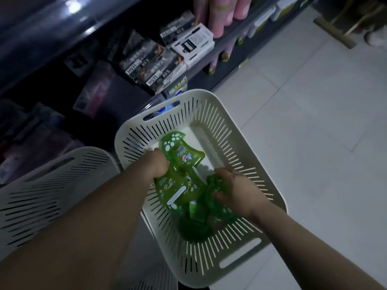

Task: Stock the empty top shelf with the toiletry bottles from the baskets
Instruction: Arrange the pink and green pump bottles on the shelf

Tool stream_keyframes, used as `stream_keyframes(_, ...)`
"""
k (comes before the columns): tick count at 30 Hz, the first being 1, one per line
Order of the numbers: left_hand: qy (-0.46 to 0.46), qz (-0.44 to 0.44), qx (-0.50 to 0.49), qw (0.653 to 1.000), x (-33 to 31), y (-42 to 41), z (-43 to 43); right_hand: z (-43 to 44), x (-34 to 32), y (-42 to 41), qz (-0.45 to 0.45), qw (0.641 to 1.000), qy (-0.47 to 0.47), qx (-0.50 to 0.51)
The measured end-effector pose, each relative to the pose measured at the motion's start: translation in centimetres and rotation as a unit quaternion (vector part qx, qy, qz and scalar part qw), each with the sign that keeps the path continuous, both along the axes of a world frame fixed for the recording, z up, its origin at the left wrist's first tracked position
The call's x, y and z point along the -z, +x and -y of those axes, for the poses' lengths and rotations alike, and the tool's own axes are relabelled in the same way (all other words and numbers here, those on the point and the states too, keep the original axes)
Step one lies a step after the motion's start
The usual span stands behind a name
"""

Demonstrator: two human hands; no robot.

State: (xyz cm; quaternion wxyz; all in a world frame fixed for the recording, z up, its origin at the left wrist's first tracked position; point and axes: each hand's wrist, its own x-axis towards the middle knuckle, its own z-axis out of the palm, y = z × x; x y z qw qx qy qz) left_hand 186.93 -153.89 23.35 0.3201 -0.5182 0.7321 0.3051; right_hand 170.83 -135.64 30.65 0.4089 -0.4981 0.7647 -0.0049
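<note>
A white slotted basket (pixel 211 114) stands on the floor below me, with several green toiletry bottles in it. My left hand (pixel 156 164) grips two green bottles (pixel 180 155) by their middle, lifted inside the basket. My right hand (pixel 234 189) reaches into the basket's right side, its fingers curled round another green bottle (pixel 211 197). More green bottles (pixel 192 227) lie dark at the basket's near end. The top shelf is out of view.
A second white slotted basket (pixel 48 185) stands at the left, touching the first. Dark shelving (pixel 146 59) with black and white boxes and pink bottles (pixel 222 15) runs along the top left. Pale tiled floor (pixel 314 122) spreads to the right.
</note>
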Motion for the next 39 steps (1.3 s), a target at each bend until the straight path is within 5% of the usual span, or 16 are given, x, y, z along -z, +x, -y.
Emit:
stream_keyframes(7,0.095,0.023,0.026,0.995,4.8,-0.6,1.6,-0.3,2.0,-0.6,0.043,0.999,0.011,0.011)
stream_keyframes(14,0.089,0.025,0.080,0.993,1.9,-1.2,1.6,-0.3,1.7,-1.4,0.056,0.996,0.056,-0.039)
stream_keyframes(20,0.053,-0.078,0.074,0.993,-1.7,0.1,0.2,-0.3,1.1,-1.2,0.034,0.995,0.062,-0.068)
stream_keyframes(26,-0.044,-0.181,0.053,0.981,-6.5,2.1,-0.9,-0.5,1.5,-0.9,0.028,0.991,0.070,-0.114)
stream_keyframes(39,-0.301,-0.227,-0.054,0.925,-11.2,2.6,-3.3,-0.4,3.9,-0.4,0.014,0.982,0.036,-0.187)
